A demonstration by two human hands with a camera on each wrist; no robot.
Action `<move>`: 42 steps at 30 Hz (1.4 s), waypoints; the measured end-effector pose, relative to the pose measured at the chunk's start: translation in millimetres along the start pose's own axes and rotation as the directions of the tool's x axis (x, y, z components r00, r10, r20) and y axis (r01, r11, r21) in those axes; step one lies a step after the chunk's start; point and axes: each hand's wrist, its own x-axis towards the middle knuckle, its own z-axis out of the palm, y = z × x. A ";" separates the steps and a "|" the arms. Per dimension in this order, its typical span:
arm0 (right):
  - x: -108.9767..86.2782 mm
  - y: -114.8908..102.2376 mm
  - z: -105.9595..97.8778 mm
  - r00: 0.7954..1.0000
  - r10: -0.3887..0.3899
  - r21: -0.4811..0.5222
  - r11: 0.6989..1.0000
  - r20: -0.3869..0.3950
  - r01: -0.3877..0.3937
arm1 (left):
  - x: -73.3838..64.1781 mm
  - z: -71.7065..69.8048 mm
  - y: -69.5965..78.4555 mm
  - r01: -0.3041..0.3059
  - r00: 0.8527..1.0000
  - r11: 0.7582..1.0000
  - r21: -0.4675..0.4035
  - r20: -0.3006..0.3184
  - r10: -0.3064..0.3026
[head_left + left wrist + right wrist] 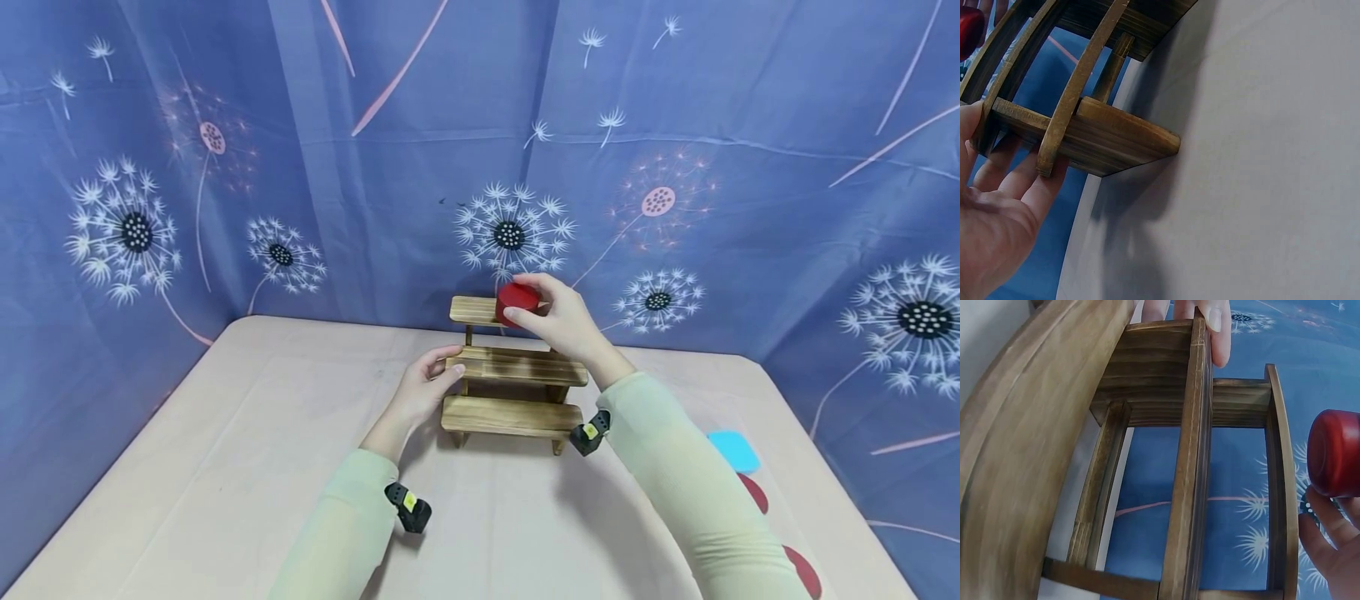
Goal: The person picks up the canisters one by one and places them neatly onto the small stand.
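A three-tier wooden step stand (517, 365) stands at the back of the table, its lowest step towards me. My left hand (427, 387) grips the left end of the middle step; in the left wrist view the fingers of the left hand (997, 231) reach behind the wood. A short red cylinder (516, 297) is held by my right hand (566, 321) between thumb and fingers, at the top step. The right wrist view shows the red cylinder (1335, 453) above the fingers and beside the top step (1282, 487), with a gap between them.
A light blue square piece (735, 452) and two red round pieces, one nearer (804, 572), lie at the table's right side, partly behind my right sleeve. A pale cloth covers the table (247, 450). Blue dandelion-print curtains (405, 192) hang close behind the stand and along both sides.
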 end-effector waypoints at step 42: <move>26.1 -7.1 35.7 1.000 0.011 0.050 0.999 0.024 -0.012 | -1.0 0.9 -1.3 -0.024 0.999 0.999 0.047 -0.032 0.026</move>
